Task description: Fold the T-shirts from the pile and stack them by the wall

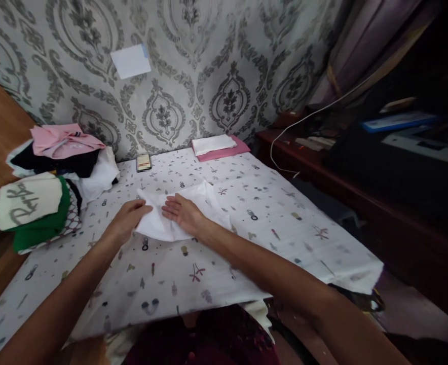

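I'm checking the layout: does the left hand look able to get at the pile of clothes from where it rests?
Probably yes. The left hand lies on the white cloth, and only bare printed sheet separates it from the pile of clothes on its own side.

Single head-worn view, looking forward and down from the near edge of the white patterned bedsheet [216,284], close above it. It is facing the far grey damask wallpaper wall [209,76]; dark wooden cabinet [361,203] sitting at right.
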Tool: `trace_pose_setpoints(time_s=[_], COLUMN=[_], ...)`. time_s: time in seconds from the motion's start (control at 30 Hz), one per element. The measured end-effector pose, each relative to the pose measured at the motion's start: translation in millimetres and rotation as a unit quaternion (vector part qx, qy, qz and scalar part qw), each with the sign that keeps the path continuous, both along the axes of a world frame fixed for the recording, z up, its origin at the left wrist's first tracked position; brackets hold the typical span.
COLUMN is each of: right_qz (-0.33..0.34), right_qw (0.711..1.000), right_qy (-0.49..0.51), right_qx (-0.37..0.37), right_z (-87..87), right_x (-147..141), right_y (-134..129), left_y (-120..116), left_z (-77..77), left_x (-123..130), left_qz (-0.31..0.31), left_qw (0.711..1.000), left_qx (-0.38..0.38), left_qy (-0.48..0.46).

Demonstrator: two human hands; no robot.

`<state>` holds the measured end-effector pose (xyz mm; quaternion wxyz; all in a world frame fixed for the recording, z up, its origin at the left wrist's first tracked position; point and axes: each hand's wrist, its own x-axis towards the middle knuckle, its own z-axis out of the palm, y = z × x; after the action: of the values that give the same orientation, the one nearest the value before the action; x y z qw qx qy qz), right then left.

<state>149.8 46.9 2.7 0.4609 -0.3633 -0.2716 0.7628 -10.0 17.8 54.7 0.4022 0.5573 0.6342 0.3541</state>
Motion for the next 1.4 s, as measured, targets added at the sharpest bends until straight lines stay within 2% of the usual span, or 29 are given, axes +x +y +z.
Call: trace_pose_setpoints(time_s=[0.1,0.17,0.2,0.33,0.47,0.6,0.73,0.97,1.03,1.07,1.17,1.23,1.33,1.4], right_qz=[0.006,0.015,0.024,0.038,-0.004,-0.066,-0.108,-0.14,-0.145,-0.148,-0.127,-0.062,0.038,0.068], right_qw=[0.999,0.998,0.997,0.998,0.998,0.993,0.987,0.958,0.926,0.897,0.77,0.703,0.643,0.618], right_qy=[0.011,0.0,-0.006,-0.017,0.002,-0.021,-0.082,-0.22,-0.308,-0.367,-0.537,-0.599,-0.65,-0.68], right_qx=[0.04,0.068,0.074,0.053,0.062,0.095,0.09,0.119,0.164,0.199,0.32,0.377,0.403,0.389], right_z=[5.2,5.6,4.4,-6.5,-15.7,-19.2,-20.8,-30.4,-30.5,-28.7,-15.6,-4.4,4.9,2.3], right_x=[28.8,48.7,57.6,79.8,89.4,100.7,108.1,114.7,121.7,125.3,130.4,125.4,108.1,96.4], right_y=[6.9,11.2,13.2,18.8,17.5,13.0,11.4,12.1,11.8,11.7,12.4,14.7,20.3,23.4], left_y=[10.2,13.0,13.3,11.8,11.9,15.2,19.9,19.1,17.2,17.4,28.2,46.3,83.4,105.7], left_z=[8.7,4.3,-1.0,-33.6,-57.4,-64.7,-69.8,-76.1,-77.2,-77.4,-75.5,-71.4,-63.7,-60.4], left_x=[42.2,64.0,71.2,79.2,79.3,89.4,97.6,94.8,92.6,90.8,80.8,70.5,55.3,48.8], left_qz=[-0.11,-0.185,-0.203,-0.201,-0.218,-0.256,-0.303,-0.309,-0.307,-0.307,-0.284,-0.233,-0.148,-0.133], left_qw=[0.991,0.975,0.966,0.93,0.905,0.871,0.835,0.82,0.821,0.822,0.839,0.864,0.913,0.946], left_qx=[0.072,0.121,0.151,0.247,0.249,0.241,0.221,0.225,0.226,0.228,0.242,0.256,0.237,0.188], left_qy=[-0.02,0.015,0.046,0.182,0.266,0.344,0.403,0.426,0.425,0.422,0.397,0.366,0.297,0.227])
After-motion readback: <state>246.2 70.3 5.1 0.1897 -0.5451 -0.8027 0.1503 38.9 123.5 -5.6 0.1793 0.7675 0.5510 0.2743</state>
